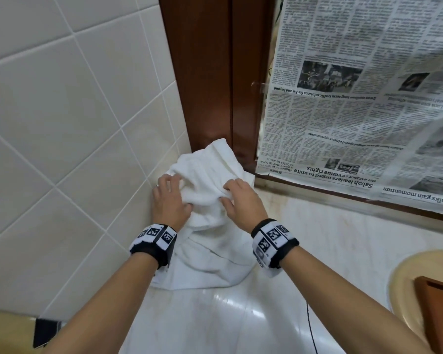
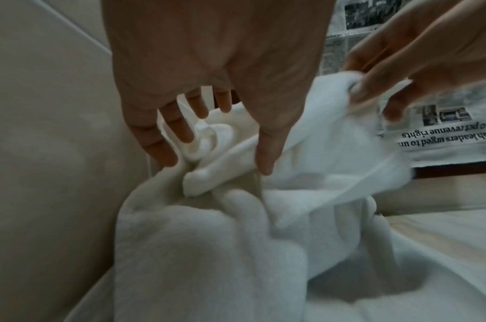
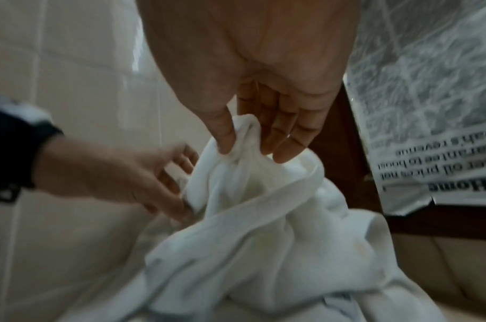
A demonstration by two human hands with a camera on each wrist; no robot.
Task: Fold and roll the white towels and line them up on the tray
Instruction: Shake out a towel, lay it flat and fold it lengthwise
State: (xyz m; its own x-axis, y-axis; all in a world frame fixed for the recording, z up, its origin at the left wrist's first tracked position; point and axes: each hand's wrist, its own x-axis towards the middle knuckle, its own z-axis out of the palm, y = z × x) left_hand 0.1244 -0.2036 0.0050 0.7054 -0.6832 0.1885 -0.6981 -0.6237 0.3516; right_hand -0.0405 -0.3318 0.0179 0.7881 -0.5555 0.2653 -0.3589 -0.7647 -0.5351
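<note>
Right now the white towel point(image 1: 210, 221) lies crumpled in the middle of the frame, on the pale surface point(image 1: 317, 241) by the tiled wall point(image 1: 62, 111). The right hand point(image 1: 241, 200) pinches a bunch of cloth between thumb and fingers, likely to lift and shake it flat. The left hand point(image 1: 169, 198) digs into the folds with spread, bent fingers; its grip looks loose, probably hunting for a corner. A wooden tray point(image 1: 440, 307) peeks in at the lower right, with no towel seen on it.
</note>
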